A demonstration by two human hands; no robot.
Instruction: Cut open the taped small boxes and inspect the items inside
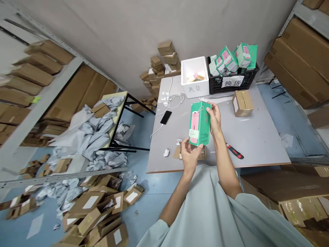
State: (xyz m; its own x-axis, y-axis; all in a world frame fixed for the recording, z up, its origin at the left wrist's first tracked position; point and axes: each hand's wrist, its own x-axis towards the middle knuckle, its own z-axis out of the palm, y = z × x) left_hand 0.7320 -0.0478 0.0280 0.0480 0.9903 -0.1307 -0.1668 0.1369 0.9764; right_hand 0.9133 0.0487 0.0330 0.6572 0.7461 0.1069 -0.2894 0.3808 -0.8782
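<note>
Between my two hands I hold up a green product box (205,125) with a pink bottle-shaped item pictured on its front. My left hand (189,154) grips its bottom edge, fingers wrapped under the corner. At the upper right edge, my right hand (214,118) pinches the box near its top. Below it on the table lies an opened brown cardboard box (202,155), mostly hidden behind the green box and my left hand. A red and black utility knife (234,151) rests right of my right forearm. Crumpled paper (166,152) lies to the left.
On the grey table (262,137) stand a white foam box (195,88), a black crate (232,85) full of green boxes and a taped carton (243,103). A phone (166,117) lies by white cables. Opened cartons (89,219) cover the floor at left; shelves flank both sides.
</note>
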